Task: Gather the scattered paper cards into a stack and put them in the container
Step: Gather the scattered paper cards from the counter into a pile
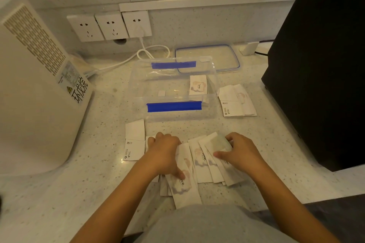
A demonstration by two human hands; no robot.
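Cards (205, 162) fanned on worktop (276, 144) just before clear container (136, 89), long axes running roughly near-to-far, tilted slightly leftward at far ends. Left hand (165, 154) flat, fingers pressing down on overlapped cards. Right hand (240, 152) pinching fan's right edge, fingers curled. One card (198, 85) inside container. Small pile (236, 100) right of container, another card (134, 140) left of hands. Lid (227, 51) behind container.
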